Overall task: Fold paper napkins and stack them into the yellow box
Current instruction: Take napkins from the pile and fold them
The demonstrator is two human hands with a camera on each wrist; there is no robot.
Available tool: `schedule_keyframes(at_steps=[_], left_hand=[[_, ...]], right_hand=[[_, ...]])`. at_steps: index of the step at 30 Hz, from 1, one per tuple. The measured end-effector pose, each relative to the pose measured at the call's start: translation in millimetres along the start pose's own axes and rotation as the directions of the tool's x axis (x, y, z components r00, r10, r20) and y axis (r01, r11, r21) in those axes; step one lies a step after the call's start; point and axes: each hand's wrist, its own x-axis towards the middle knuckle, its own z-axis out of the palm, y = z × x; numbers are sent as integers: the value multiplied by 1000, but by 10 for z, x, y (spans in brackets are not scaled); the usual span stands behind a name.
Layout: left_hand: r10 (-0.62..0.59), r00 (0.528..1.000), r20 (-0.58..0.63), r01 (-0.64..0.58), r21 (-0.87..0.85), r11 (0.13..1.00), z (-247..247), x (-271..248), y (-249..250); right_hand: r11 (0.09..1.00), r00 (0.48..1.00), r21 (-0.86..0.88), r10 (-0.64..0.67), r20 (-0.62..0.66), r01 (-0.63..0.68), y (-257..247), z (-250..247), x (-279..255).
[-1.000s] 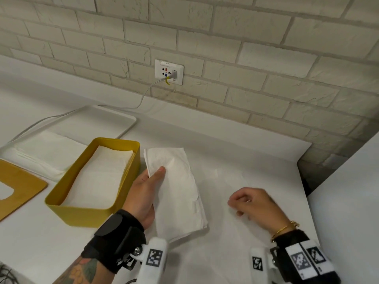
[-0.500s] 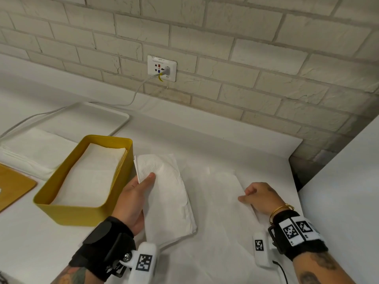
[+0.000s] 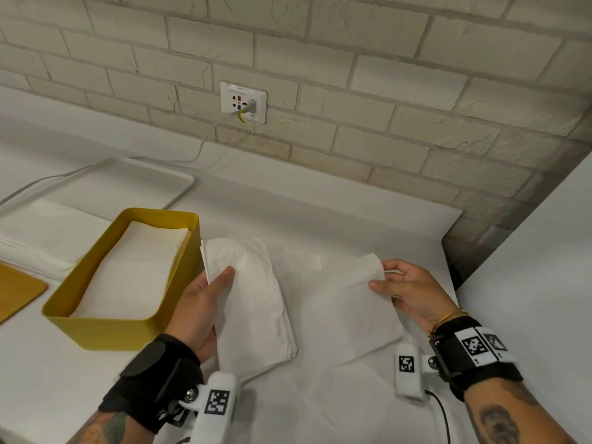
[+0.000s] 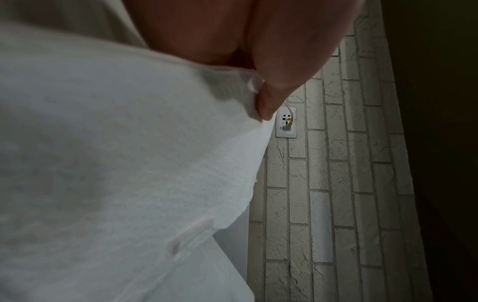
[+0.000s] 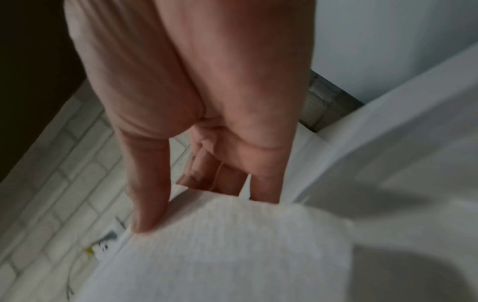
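The yellow box (image 3: 121, 328) stands at the left with folded white napkins (image 3: 134, 267) stacked inside. Just right of it, my left hand (image 3: 211, 293) grips a folded napkin (image 3: 253, 309), thumb on top and the other fingers hidden beneath; the left wrist view shows the same folded napkin (image 4: 116, 173) under the thumb. To the right, my right hand (image 3: 379, 276) pinches the right edge of an unfolded napkin (image 3: 349, 309) and holds that edge up off the counter. In the right wrist view, the fingers (image 5: 150, 204) close on this unfolded napkin (image 5: 232, 245).
A white tray (image 3: 144, 181) at the back left carries a stack of flat napkins (image 3: 41, 232). A wooden lid (image 3: 16, 290) lies at the far left. A wall socket (image 3: 243, 105) with a plugged cable is behind. A white cabinet side (image 3: 528, 267) bounds the right.
My right hand moved right to the flat napkin's edge, took hold of it and lifted it. My left hand kept holding the folded napkin beside the box.
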Motion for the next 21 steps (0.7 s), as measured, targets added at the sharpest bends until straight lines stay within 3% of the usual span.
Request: schedule_keyframes(at_steps=[7,12,16,19,21], left_hand=[[21,1000,1,-21,30,999,-22,12,7],[68,998,-11,-67,80,994,20,33,53],[16,1000,-1,-16,80,997,72,55,4],[-75,996,57,74,16,997,151,28,-55],[-109,986,124,113,-27,993,213,-9,-77]], right_hand=[[992,994,77,-103,42,100,-114,-37,21],[959,961,161,-252,110,233,-516,-17,-97],[922,894,209,-373,250,326,-989,164,-305],[868,798,304,-486,358,392,-1291,370,-419],[823,773,389,-544,327,414,-1385,465,-425]])
